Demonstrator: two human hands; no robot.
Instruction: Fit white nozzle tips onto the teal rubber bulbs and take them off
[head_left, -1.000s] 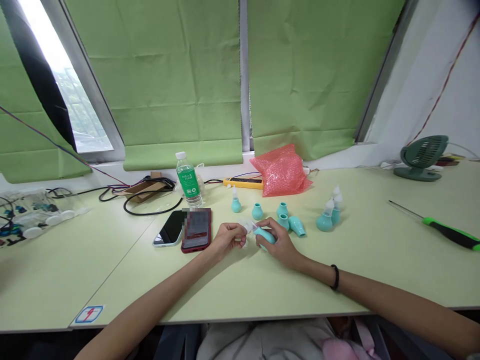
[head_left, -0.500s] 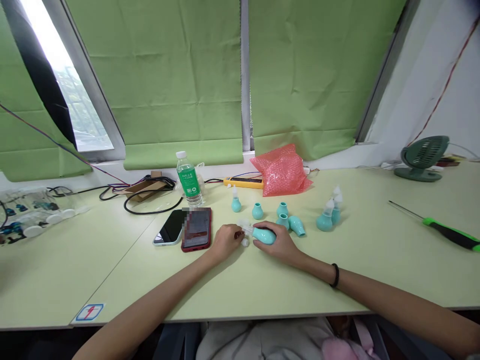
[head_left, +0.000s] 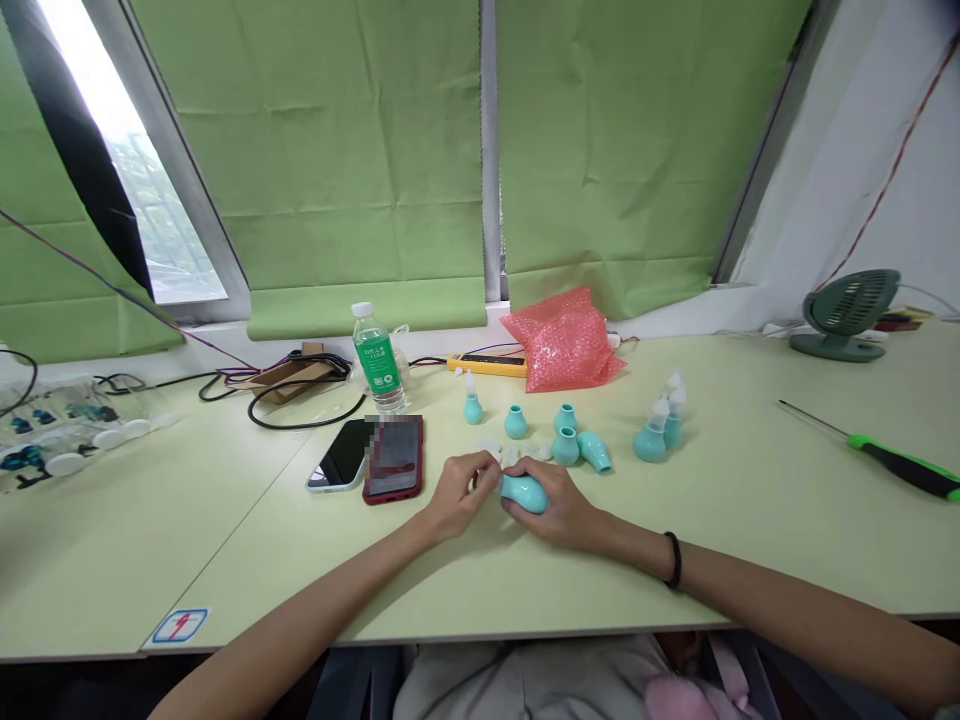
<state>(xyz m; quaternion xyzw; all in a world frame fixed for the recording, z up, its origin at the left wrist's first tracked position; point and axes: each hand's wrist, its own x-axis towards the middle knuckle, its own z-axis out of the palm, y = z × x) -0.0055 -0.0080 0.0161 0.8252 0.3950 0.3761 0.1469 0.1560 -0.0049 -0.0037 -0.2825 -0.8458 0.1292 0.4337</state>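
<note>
My right hand (head_left: pixel 559 502) wraps round a shiny turquoise squeeze bulb (head_left: pixel 524 493), its narrow end pointing left. At that end, the fingers of my left hand (head_left: pixel 465 490) are pinched on a clear plastic nozzle, mostly hidden behind the fingertips. Small whitish plastic pieces (head_left: pixel 537 453) lie just beyond both hands. Several bare bulbs are close by: one upright bulb (head_left: pixel 515 423), a tipped-over bulb (head_left: pixel 595 453) and others beside it. Bulbs fitted with clear nozzles stand farther off, one nozzle-topped bulb (head_left: pixel 472 408) behind my left hand and a pair (head_left: pixel 650 440) to the right.
Two phones (head_left: pixel 394 460) lie left of my hands, with a water bottle (head_left: pixel 377 362) behind them. A red bubble-wrap bag (head_left: pixel 564 345) and a yellow tool (head_left: pixel 487 366) are at the back. Rightward are a screwdriver (head_left: pixel 892 465) and a green fan (head_left: pixel 847 312); cables (head_left: pixel 289 425) lie left.
The bulb has moved slightly down and left in my right hand, closer to my left fingers. The clear nozzle between them is now mostly covered. More whitish pieces show behind the hands.
</note>
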